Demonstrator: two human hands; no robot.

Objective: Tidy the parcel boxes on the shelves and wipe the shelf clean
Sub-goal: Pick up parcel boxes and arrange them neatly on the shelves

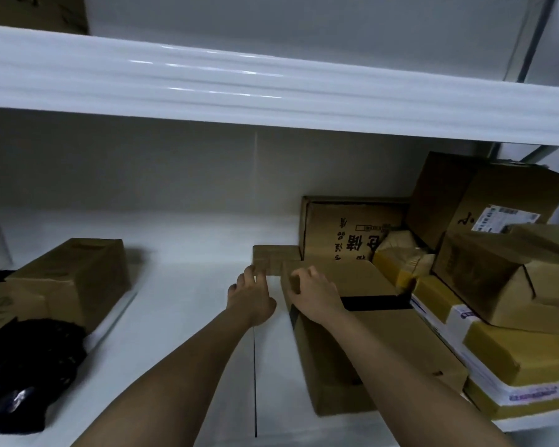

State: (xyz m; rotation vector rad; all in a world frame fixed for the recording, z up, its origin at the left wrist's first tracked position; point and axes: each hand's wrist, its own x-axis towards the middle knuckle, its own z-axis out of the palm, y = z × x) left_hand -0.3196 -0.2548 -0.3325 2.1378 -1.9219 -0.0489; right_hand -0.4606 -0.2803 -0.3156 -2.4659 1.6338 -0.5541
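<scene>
On the white shelf [191, 253], your left hand [250, 298] and right hand [313, 293] are both gripping a small brown box [273, 258] with curled fingers, beside the stacked parcel boxes [465, 285].

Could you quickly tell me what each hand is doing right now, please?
Left hand: fingers curled on the small cardboard box, holding its left end.
Right hand: fingers curled on the same box's right end.
</scene>
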